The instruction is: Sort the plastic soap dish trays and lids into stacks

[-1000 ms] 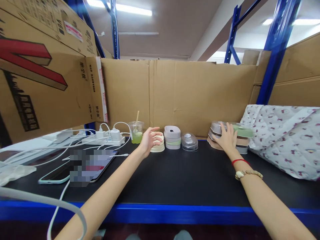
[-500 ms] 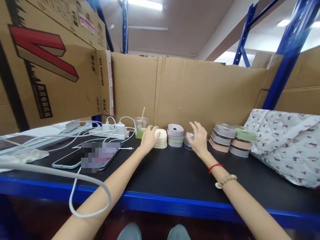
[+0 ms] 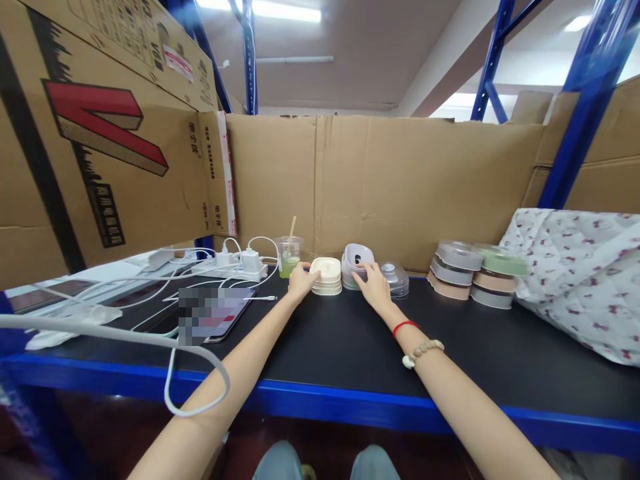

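Head view: black shelf surface (image 3: 330, 347) with a blue front edge (image 3: 350, 402), seen from its near side; both hands are extended toward its far side.
Left hand (image 3: 301, 283): partly curled at the left side of the cream stack (image 3: 327, 285), thumb at its rim; fingers are partly hidden, so whether it grips cannot be told.
Right hand (image 3: 374, 285): fingers bent at the near right side of the lavender stack (image 3: 351, 265); a firm grip cannot be confirmed.
Cream stack: several nested pieces, upright, between the left hand and the lavender stack.
Lavender stack: just right of the cream stack; its top piece is tilted, with a dark mark on its face.
Clear dome (image 3: 397, 281): just right of the lavender stack, partly behind the right hand.
Layered stacks: one grey and peach (image 3: 454, 272), and right of it one green, peach and grey (image 3: 496, 283), both upright.
Far right: printed cloth (image 3: 580, 287) beside these stacks.
Far left: cup (image 3: 290, 257) of green liquid with a straw, near the left hand.
Right wrist: red cord (image 3: 405, 327) and beaded bracelet (image 3: 426, 347).
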Demonstrator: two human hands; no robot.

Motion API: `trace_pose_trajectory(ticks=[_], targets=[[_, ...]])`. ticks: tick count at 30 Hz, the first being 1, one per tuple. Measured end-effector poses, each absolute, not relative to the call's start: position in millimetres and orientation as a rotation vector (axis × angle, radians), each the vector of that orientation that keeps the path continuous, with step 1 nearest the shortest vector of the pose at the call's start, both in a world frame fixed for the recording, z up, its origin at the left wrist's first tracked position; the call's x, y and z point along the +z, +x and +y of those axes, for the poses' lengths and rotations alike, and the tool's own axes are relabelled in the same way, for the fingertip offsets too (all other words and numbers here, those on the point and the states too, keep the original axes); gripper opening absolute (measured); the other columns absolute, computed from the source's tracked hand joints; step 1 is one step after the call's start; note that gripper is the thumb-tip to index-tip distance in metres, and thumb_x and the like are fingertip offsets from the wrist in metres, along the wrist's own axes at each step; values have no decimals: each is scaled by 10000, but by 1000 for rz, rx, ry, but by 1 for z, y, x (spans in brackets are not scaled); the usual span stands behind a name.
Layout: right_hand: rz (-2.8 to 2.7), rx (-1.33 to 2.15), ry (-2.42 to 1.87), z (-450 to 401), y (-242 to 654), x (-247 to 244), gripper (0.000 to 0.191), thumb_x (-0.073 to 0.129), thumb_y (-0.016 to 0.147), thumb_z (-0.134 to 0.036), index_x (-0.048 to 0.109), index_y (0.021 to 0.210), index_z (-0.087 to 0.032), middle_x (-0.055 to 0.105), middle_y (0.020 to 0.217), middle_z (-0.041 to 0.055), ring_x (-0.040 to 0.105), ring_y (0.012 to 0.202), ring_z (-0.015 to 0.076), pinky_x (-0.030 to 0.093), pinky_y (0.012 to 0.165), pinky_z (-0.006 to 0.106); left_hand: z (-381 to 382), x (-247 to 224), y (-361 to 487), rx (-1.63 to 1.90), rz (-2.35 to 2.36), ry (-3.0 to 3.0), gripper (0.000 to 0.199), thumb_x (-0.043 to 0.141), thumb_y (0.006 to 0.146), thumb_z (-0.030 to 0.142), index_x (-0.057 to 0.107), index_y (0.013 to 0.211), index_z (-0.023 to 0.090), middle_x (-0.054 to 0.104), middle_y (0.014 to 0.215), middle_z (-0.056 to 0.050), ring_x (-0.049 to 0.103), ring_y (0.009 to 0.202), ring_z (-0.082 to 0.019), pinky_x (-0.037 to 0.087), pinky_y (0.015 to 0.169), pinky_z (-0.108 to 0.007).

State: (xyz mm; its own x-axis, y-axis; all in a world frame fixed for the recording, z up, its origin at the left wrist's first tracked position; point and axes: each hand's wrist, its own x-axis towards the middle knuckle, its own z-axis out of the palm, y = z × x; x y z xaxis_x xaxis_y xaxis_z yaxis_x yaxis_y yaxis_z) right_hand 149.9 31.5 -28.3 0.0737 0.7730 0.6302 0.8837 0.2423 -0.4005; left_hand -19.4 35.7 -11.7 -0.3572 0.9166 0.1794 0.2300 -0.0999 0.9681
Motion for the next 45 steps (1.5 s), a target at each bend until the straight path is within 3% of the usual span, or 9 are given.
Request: trace_pose_trajectory(ticks=[9,15,21,24,29,33,35,39,45], targets=[[-1617,-221,-1246,35,158,-33,170,586,755,-177,661,905,-200,602,1032,71,600,921,228,489,761,345,26,2,-16,1419,1206,886,200,441,627,-51,543,692,108,486,496,21,480,435,-70,449,490,-174],[-1509,-252,-938,22,151,-21,193,547,812,-291,648,952,-205,609,1032,62,612,896,191,502,715,299,16,11,-12,1417,1040,812,228,403,690,-24,581,769,95,569,515,-23,550,453,-112,461,467,-188],[-1905,-205,-840,10,139,-14,175,580,816,-282,665,963,-237,632,1034,35,631,814,152,508,683,254,0,24,-3,1417,626,721,395,298,909,291,613,979,64,685,745,-106,665,733,-192,533,722,-294],[-1957,-180,-837,5,135,-14,189,593,803,-287,671,971,-249,630,1056,34,628,815,150,512,682,258,-4,26,-3,1425,561,697,362,364,897,323,613,974,71,687,745,-104,666,747,-205,530,745,-310],[-1829,-39,-803,2,127,-15,212,557,780,-386,665,844,-215,596,1077,68,612,871,172,516,634,264,0,24,-5,1494,667,695,117,463,791,94,579,791,98,618,581,-25,592,520,-117,490,554,-206],[-1417,190,-842,9,117,-20,442,556,721,-494,586,1029,-179,570,1099,114,608,836,177,517,644,283,5,20,-4,1555,719,749,245,523,656,-10,595,845,128,605,591,22,555,490,-96,484,564,-211],[-1278,371,-905,14,113,-24,558,563,688,-547,552,1092,-162,604,1032,113,607,750,171,512,639,295,5,18,-2,1548,723,782,205,574,679,44,612,855,142,626,635,13,573,527,-105,493,601,-227],[-1356,622,-926,22,112,-30,540,515,694,-627,604,925,-146,637,759,58,585,626,171,469,524,267,6,17,-2,1547,790,844,150,623,768,270,636,806,126,664,717,-43,616,625,-140,502,656,-253],[-1382,261,-1064,25,133,-17,458,368,829,-552,645,819,-187,641,710,48,606,688,196,483,667,323,11,17,-8,1573,930,847,179,646,757,272,652,800,99,668,702,-70,620,621,-152,497,643,-246]])
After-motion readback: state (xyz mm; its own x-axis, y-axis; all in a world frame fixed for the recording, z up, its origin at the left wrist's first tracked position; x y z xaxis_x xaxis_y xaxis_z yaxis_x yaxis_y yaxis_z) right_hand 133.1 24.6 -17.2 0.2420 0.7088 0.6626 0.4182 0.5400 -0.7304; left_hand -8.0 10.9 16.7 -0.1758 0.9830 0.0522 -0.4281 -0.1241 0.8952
